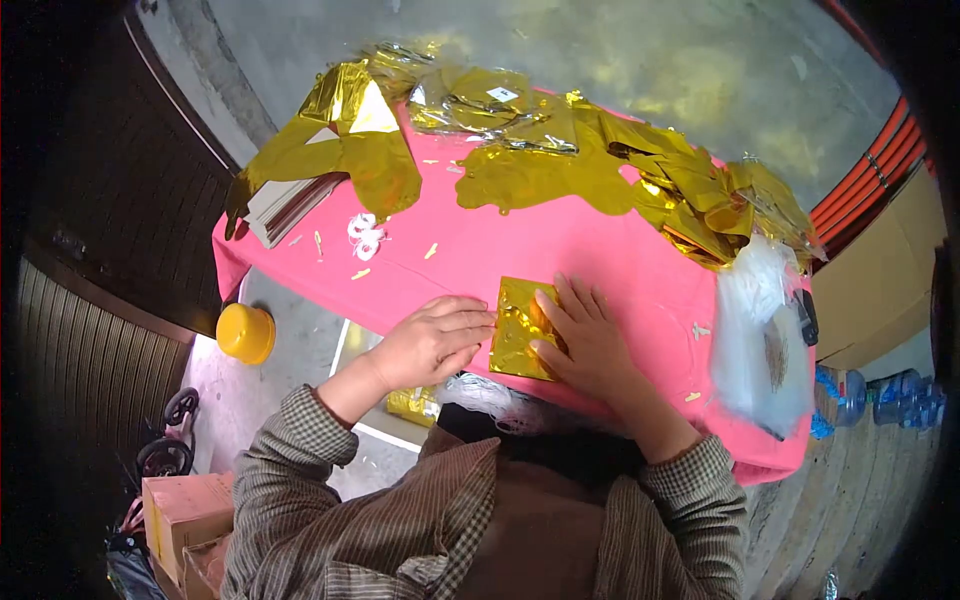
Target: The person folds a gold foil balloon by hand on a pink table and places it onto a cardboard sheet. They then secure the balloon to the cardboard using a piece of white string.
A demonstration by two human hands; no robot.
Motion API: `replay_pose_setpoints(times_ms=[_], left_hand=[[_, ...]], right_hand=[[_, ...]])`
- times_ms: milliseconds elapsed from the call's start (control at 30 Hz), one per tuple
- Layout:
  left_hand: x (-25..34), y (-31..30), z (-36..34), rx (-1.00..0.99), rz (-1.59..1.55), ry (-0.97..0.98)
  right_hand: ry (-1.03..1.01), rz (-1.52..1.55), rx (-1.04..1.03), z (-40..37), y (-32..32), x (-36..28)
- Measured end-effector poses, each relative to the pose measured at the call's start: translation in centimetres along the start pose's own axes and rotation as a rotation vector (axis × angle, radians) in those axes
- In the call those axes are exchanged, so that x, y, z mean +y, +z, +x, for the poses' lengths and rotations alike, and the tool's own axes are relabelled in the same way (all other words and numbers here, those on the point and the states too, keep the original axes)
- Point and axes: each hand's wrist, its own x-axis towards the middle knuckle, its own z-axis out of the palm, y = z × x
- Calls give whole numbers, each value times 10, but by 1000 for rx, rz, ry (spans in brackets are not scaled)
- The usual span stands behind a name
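At the near edge of the pink worktop point(600, 250), left hand point(435, 342) and right hand point(585, 340) pressed a gold foil square point(513, 335), grips released; concrete floor point(650, 50) lay beyond.

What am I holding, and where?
The gold foil square, pressed on the pink table: left hand at its left edge, right hand flat over its right half.

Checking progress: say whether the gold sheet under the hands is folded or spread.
Folded: the gold sheet is a small creased square under left hand and right hand.
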Motion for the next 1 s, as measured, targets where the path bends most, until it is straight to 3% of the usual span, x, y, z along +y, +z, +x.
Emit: replay_pose_setpoints(times_ms=[367,567,1000], left_hand=[[-2,-1,6,-64,40,50],[-2,-4,11,-77,25,60],[-7,1,13,-42,-157,-91]], right_hand=[[-14,-24,-36,2,3,-1],[-123,-76,16,4,5,0],[-139,-68,-10,5,6,0]])
